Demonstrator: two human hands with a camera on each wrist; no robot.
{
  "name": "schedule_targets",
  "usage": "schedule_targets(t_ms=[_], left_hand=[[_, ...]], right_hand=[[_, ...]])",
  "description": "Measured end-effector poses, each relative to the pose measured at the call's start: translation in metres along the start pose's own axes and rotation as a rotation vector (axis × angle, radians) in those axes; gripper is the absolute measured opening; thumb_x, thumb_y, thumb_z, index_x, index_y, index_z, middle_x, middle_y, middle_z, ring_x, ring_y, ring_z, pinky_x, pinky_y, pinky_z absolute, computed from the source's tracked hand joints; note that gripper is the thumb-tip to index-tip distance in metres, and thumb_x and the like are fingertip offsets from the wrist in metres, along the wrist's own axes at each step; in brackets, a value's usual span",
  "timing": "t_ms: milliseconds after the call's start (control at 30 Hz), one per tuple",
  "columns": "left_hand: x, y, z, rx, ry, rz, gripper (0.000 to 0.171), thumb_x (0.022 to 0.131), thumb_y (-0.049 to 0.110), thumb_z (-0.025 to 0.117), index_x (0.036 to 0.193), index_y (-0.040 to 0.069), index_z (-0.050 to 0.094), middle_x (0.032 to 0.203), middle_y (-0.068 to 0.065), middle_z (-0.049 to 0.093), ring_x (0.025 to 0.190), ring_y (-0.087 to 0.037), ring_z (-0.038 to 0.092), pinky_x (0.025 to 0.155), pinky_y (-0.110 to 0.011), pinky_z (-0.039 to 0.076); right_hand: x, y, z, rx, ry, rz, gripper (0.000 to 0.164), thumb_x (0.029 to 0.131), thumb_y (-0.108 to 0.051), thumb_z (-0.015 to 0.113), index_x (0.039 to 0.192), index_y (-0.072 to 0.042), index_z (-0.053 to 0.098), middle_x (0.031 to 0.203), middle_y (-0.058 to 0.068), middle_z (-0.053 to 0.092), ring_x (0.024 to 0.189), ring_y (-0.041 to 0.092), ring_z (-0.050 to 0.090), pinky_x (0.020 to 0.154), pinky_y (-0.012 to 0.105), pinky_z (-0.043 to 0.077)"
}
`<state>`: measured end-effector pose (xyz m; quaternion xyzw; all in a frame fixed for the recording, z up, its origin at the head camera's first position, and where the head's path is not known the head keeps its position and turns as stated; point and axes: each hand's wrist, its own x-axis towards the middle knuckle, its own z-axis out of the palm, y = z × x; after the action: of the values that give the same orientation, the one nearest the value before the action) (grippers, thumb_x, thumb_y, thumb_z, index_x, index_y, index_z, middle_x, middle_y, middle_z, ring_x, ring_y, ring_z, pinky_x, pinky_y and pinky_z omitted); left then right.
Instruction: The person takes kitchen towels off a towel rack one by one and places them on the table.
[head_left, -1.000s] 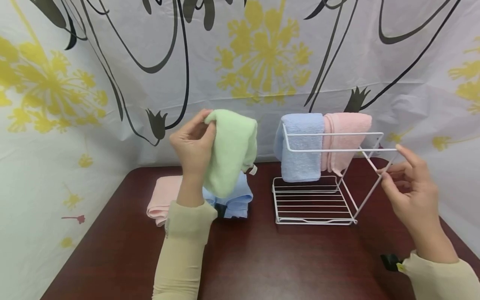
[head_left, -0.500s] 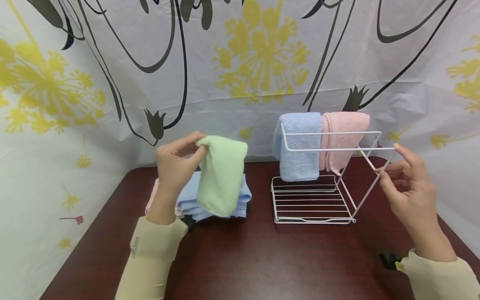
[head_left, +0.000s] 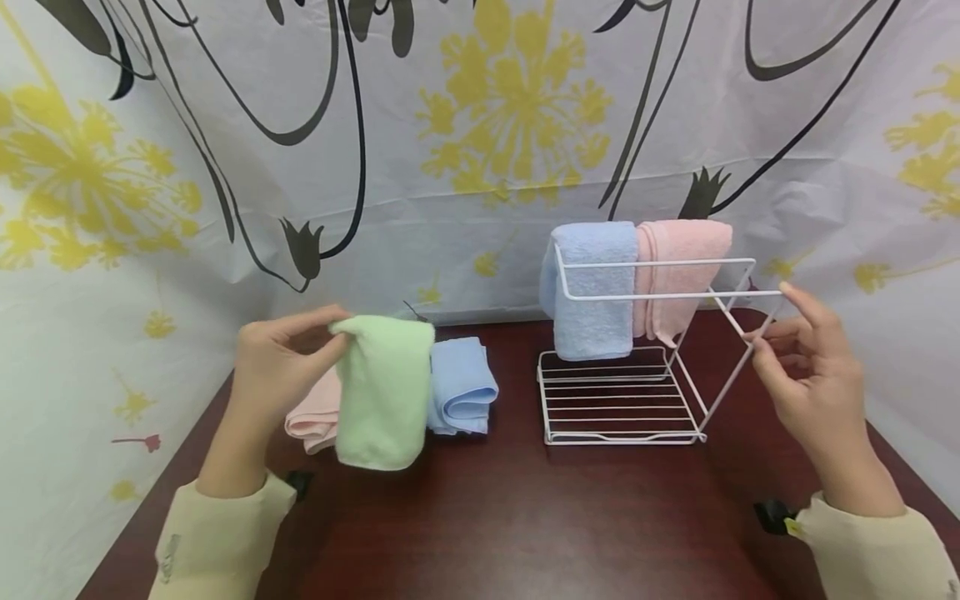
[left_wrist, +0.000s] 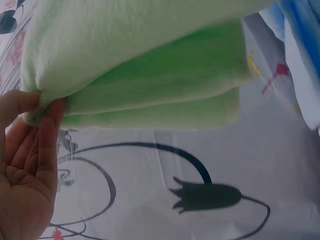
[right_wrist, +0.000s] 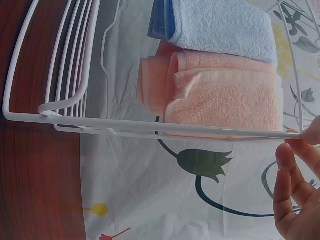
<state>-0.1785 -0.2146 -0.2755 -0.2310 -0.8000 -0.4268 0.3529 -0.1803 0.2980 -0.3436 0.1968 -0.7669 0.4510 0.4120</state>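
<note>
My left hand [head_left: 273,375] pinches a light green towel [head_left: 386,396] by its upper left corner. The towel hangs folded in front of a pink and a blue folded towel on the table; in the left wrist view its layers [left_wrist: 125,55] spread out from the fingertips. On the right, my right hand [head_left: 817,392] holds the upper right corner of a white wire rack [head_left: 675,296], thumb and fingers at its side post. Over the rack's back top bar hang a blue towel [head_left: 596,292] and, touching it, a pink towel [right_wrist: 225,100].
A folded blue towel [head_left: 461,383] lies on the dark wooden table [head_left: 525,525], left of the rack. Farther left is a folded pink towel [head_left: 315,412], partly hidden by the green one. A flower-patterned curtain [head_left: 465,242] hangs close behind the table.
My left hand has moved left and down with the green towel, away from the rack, uncovering most of the folded blue towel. The right hand keeps its grip on the rack.
</note>
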Motion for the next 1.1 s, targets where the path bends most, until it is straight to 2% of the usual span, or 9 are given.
schedule_targets(t_ms=[200, 333, 433, 533, 633, 733, 933, 1100], left_hand=[[-0.009, -0.011, -0.025, 0.067, -0.095, -0.106, 0.019, 0.076, -0.011, 0.076, 0.090, 0.003, 0.079, 0.080, 0.019, 0.073, 0.067, 0.008, 0.067, 0.064, -0.009, 0.053], [-0.015, -0.012, -0.043, 0.109, -0.166, -0.180, 0.017, 0.078, -0.004, 0.078, 0.093, 0.004, 0.079, 0.079, 0.010, 0.076, 0.066, 0.007, 0.068, 0.063, -0.009, 0.052], [-0.016, -0.011, -0.055, 0.145, -0.208, -0.202, 0.016, 0.080, -0.001, 0.078, 0.095, 0.004, 0.078, 0.079, 0.006, 0.076, 0.066, 0.006, 0.068, 0.062, -0.009, 0.052], [-0.016, -0.008, -0.066, 0.185, -0.249, -0.214, 0.015, 0.080, 0.001, 0.078, 0.095, 0.006, 0.079, 0.080, 0.016, 0.074, 0.067, 0.007, 0.067, 0.063, -0.008, 0.051], [-0.018, -0.007, -0.076, 0.216, -0.291, -0.206, 0.017, 0.078, -0.002, 0.079, 0.093, 0.007, 0.079, 0.082, 0.027, 0.070, 0.076, 0.012, 0.065, 0.070, -0.006, 0.049], [-0.022, -0.008, -0.087, 0.234, -0.337, -0.197, 0.019, 0.076, -0.002, 0.081, 0.093, 0.007, 0.080, 0.083, 0.029, 0.070, 0.081, 0.014, 0.063, 0.072, -0.004, 0.047], [-0.030, -0.006, -0.099, 0.231, -0.474, -0.258, 0.022, 0.078, 0.003, 0.082, 0.098, 0.012, 0.079, 0.080, 0.019, 0.074, 0.071, 0.005, 0.067, 0.065, -0.010, 0.049], [-0.035, -0.003, -0.105, 0.193, -0.528, -0.249, 0.023, 0.078, 0.002, 0.082, 0.098, 0.012, 0.079, 0.083, 0.016, 0.075, 0.071, 0.001, 0.069, 0.063, -0.012, 0.051]], right_hand=[[0.000, -0.001, 0.001, -0.015, -0.001, -0.001, 0.061, 0.084, 0.017, 0.057, 0.142, 0.005, 0.042, 0.093, -0.027, 0.063, 0.075, -0.015, 0.061, 0.066, 0.000, 0.044], [0.001, -0.002, 0.001, -0.029, -0.004, -0.001, 0.061, 0.084, 0.017, 0.057, 0.142, 0.004, 0.042, 0.093, -0.028, 0.062, 0.076, -0.015, 0.060, 0.068, 0.000, 0.043], [0.001, -0.002, 0.001, -0.025, -0.003, -0.001, 0.061, 0.084, 0.017, 0.057, 0.142, 0.004, 0.042, 0.093, -0.028, 0.062, 0.077, -0.015, 0.060, 0.068, 0.000, 0.043], [0.000, -0.001, 0.001, -0.019, 0.000, -0.001, 0.061, 0.084, 0.017, 0.057, 0.142, 0.005, 0.042, 0.093, -0.027, 0.062, 0.077, -0.014, 0.061, 0.069, 0.000, 0.044], [0.000, -0.001, 0.001, -0.014, 0.002, -0.002, 0.061, 0.084, 0.017, 0.057, 0.142, 0.005, 0.042, 0.093, -0.027, 0.063, 0.077, -0.014, 0.061, 0.068, 0.000, 0.044], [0.000, -0.002, 0.002, -0.010, 0.002, -0.002, 0.061, 0.085, 0.016, 0.057, 0.142, 0.005, 0.042, 0.093, -0.027, 0.063, 0.077, -0.014, 0.061, 0.069, 0.000, 0.044], [0.001, -0.003, 0.002, 0.000, 0.004, 0.001, 0.060, 0.085, 0.016, 0.056, 0.142, 0.005, 0.041, 0.093, -0.027, 0.062, 0.077, -0.014, 0.061, 0.068, 0.000, 0.044], [0.001, -0.002, 0.003, 0.026, 0.014, 0.001, 0.060, 0.085, 0.016, 0.055, 0.142, 0.006, 0.040, 0.092, -0.025, 0.063, 0.076, -0.013, 0.061, 0.068, 0.001, 0.045]])
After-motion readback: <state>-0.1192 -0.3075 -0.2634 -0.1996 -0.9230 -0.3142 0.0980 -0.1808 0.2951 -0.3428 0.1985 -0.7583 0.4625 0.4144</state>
